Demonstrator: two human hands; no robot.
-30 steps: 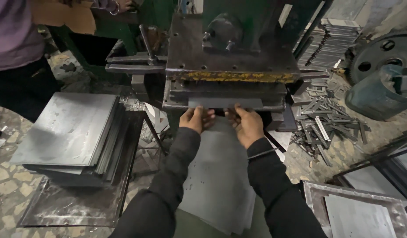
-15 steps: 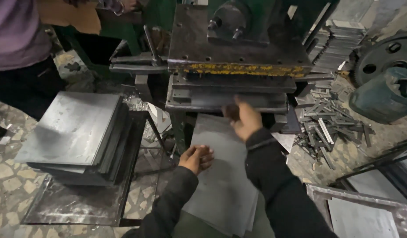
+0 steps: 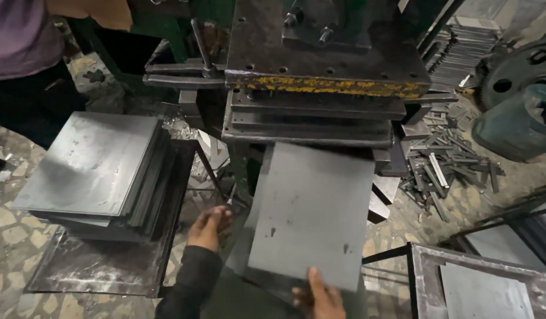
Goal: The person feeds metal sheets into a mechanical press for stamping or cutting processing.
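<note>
- Since half a second ago: right hand [image 3: 320, 298] dropped from the press mouth to bottom centre, drawing the grey steel sheet [image 3: 311, 212] out; left hand [image 3: 209, 227] slid lower left.
- Right hand: thumb over the sheet's near edge, gripping it; fingers hidden beneath.
- Left hand: loosely curled, holding nothing, just left of the sheet.
- Sheet: centre frame, far edge at the press die [image 3: 311, 118]. Judged stiff, heavy, sharp-edged; take by opposite side edges.
- Stack of sheets [image 3: 93, 168]: left.
- Scrap strips [image 3: 441, 165]: right.
</note>
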